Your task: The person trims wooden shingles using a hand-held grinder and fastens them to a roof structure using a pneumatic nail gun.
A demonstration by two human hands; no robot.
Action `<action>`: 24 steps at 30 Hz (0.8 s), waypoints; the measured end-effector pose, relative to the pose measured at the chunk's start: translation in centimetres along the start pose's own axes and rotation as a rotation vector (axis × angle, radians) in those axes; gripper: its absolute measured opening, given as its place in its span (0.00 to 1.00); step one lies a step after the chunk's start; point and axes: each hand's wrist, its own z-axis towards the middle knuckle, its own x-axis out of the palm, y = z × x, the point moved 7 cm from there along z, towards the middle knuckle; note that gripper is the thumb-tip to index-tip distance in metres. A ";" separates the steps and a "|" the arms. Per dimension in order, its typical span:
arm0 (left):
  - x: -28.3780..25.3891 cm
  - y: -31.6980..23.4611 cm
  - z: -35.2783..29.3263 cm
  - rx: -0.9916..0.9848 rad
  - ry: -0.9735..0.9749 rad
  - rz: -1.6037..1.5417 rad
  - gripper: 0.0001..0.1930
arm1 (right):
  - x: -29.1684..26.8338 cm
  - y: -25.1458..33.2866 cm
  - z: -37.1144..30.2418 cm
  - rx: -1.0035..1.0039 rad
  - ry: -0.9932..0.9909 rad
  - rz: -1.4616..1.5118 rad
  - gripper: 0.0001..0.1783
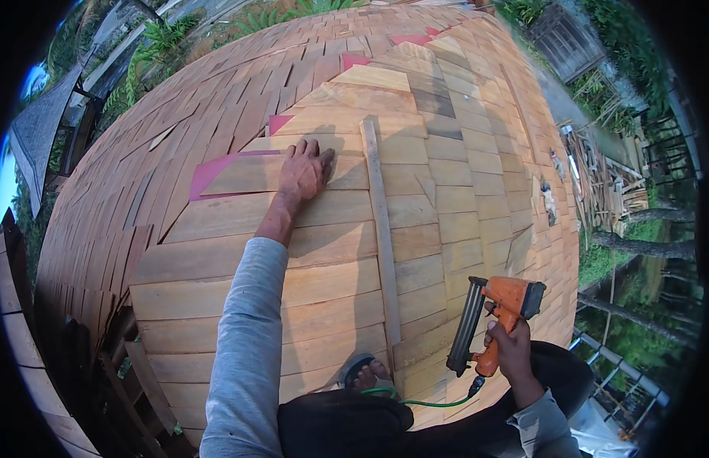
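My left hand [305,169] rests on a wooden shingle [244,174] near the roof's hip line, its fingers spread against the wood. A pink underlay sheet [209,174] sticks out past that shingle's left end. My right hand [513,347] is wrapped around the handle of an orange and black nail gun [512,296], held over the lower right of the roof. From the base of its handle, a green air hose [437,404] runs left toward my sandalled foot [370,375].
A long wooden batten [380,237] lies up the slope between my hands. More shingles [240,95] cover the far side of the roof, beyond the hip. At the lower left, framing [145,382] shows in an opening. Scrap wood [606,179] lies on the ground to the right.
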 end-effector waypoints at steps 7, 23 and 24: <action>0.1 0.4 0.6 -0.038 0.077 0.000 0.15 | 0.4 0.2 0.1 0.002 0.003 -0.029 0.19; 0.2 2.3 -0.8 0.030 0.049 -0.061 0.13 | 2.1 -0.5 1.1 0.014 0.053 -0.090 0.20; -0.1 1.6 -0.4 0.070 -0.002 -0.028 0.13 | 2.2 -0.1 0.8 0.007 0.042 -0.100 0.20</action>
